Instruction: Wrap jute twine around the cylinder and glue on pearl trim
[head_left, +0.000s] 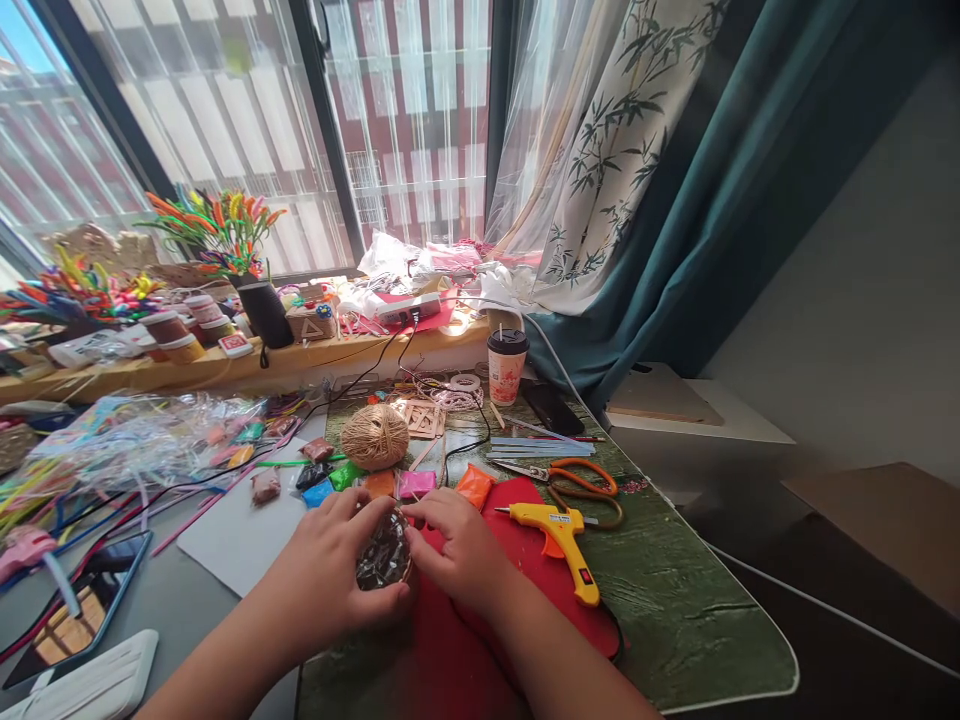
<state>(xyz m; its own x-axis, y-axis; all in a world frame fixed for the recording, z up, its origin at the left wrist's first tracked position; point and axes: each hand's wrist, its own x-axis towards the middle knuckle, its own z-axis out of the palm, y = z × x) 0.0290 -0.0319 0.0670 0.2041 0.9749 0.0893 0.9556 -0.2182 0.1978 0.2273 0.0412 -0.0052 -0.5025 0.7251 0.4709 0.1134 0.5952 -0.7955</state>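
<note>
A small round container (385, 556) with a shiny, dark, see-through inside and a brownish rim is tilted so that its mouth faces me. My left hand (326, 560) wraps round its left side, thumb along the near edge and fingers over the far edge. At the right of the rim, my right hand (459, 548) pinches with thumb and forefinger; a thin strand seems to stick up there, too small to name. Both hands are over a red sheet (525, 500). A ball of twine (375, 437) sits just beyond them, near several coloured clay packets (416, 484).
To the right lie a yellow glue gun (559, 530) and orange-handled scissors (585, 477). Farther back stand a lidded paper cup (507, 368) and a black phone (553, 408). Plastic bags and pipe cleaners crowd the left; a tablet-like device (82, 605) lies nearer. Black cables cross the table.
</note>
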